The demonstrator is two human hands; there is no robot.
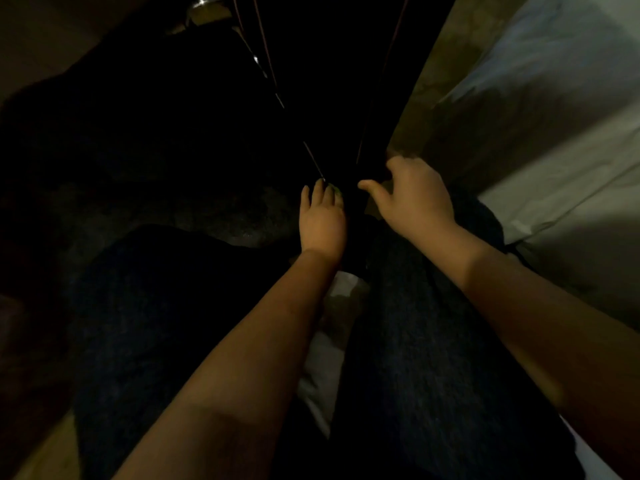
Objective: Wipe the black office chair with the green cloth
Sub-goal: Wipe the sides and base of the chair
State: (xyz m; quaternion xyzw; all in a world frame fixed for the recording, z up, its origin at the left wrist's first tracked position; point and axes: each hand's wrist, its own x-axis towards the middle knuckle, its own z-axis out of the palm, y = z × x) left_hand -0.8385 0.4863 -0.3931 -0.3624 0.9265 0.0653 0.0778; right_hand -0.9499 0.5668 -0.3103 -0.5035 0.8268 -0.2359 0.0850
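My left grip (322, 216) lies with fingers together over the green cloth (335, 192), which shows only as a sliver at the fingertips. I cannot tell whether they curl round it. The black office chair (346, 140) runs straight ahead, long axis away from me. My right grip (414, 194), just beside, seems curled round its edge.

White bedding (554, 140) just beside right hand (415, 199)
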